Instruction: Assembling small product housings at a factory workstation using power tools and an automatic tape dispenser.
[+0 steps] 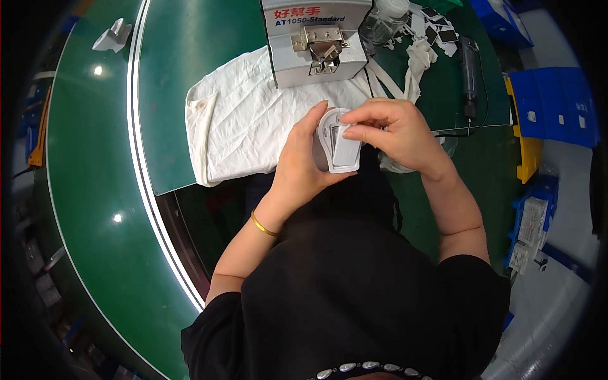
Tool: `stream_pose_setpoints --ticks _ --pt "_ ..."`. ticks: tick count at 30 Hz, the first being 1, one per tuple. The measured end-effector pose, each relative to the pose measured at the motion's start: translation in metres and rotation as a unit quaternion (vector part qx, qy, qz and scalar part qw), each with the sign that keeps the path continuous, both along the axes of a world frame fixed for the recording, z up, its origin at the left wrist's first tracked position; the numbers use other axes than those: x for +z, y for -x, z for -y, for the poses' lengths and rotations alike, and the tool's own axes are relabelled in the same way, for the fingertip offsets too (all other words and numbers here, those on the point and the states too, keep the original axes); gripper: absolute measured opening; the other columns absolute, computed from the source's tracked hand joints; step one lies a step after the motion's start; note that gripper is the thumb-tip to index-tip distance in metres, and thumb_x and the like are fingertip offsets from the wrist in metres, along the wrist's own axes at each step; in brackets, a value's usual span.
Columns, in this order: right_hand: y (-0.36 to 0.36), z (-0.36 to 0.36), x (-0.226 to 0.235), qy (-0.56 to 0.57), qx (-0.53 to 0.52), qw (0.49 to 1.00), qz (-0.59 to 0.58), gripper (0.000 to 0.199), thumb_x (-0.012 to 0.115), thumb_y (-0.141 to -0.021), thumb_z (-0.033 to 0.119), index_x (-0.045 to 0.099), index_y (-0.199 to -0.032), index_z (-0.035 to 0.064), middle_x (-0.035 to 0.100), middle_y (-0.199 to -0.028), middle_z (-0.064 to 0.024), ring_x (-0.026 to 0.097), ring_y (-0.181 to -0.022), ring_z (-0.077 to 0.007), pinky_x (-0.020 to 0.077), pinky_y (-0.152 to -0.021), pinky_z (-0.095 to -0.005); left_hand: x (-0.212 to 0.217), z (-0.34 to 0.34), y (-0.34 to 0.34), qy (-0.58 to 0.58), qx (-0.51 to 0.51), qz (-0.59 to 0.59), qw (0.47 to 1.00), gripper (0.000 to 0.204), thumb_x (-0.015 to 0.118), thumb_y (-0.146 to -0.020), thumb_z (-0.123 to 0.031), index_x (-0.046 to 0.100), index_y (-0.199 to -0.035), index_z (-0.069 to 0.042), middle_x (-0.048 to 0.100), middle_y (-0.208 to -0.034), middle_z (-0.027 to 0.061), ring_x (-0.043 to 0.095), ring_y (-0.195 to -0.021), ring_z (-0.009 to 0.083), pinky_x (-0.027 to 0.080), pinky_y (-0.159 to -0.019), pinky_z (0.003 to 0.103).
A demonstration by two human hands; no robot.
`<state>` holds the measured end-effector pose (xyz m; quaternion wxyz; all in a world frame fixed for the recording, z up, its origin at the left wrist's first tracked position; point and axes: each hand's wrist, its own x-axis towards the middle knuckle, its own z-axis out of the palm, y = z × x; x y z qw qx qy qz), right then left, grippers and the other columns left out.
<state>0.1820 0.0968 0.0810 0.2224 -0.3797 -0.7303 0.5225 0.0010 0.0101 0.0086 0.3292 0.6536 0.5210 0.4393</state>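
Observation:
My left hand [296, 158] is wrapped around a white plastic housing [327, 132], rounded at its far end, with a rectangular recess in its face. Over that recess a flat white rectangular piece [346, 151] lies slightly askew. The thumb and fingertips of my right hand [400, 132] are closed on the far end of this piece. Whether the piece is seated in the recess or only resting there, I cannot tell. Both hands are above the near edge of a white cloth [244, 120].
A grey tape-dispenser-like machine [304, 77] with a metal mechanism stands on the cloth. To its right lie loose white and black parts [434, 30] and a corded electric screwdriver [468, 73]. Blue bins [551, 104] stand at right. A folded white piece [113, 36] lies far left, beyond a bright strip.

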Motion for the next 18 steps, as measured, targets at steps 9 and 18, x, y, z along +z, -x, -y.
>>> stream_pose_setpoints --ticks 9,18 --pt "-0.006 0.009 -0.025 -0.219 0.034 0.969 0.107 0.035 0.071 -0.087 0.007 0.067 -0.122 0.0055 0.055 -0.128 -0.0091 0.056 -0.101 -0.0145 0.0457 -0.079 -0.0255 -0.003 0.002 -0.005 0.016 0.014 0.056 0.998 0.109 0.092 -0.056 -0.015 0.032 -0.145 -0.003 0.047 -0.141 0.0152 0.049 -0.126 0.0337 0.044 -0.103 0.04" --pt "-0.013 0.051 -0.034 0.247 -0.114 0.951 -0.151 0.059 0.064 -0.093 0.011 0.038 -0.143 -0.0074 0.056 -0.129 -0.0143 0.054 -0.116 -0.0165 0.0429 -0.101 -0.0302 0.005 0.018 -0.006 -0.026 -0.072 0.131 0.988 0.107 0.089 -0.064 -0.01 0.025 -0.149 -0.007 0.043 -0.147 0.0188 0.039 -0.137 0.0392 0.035 -0.111 0.046"
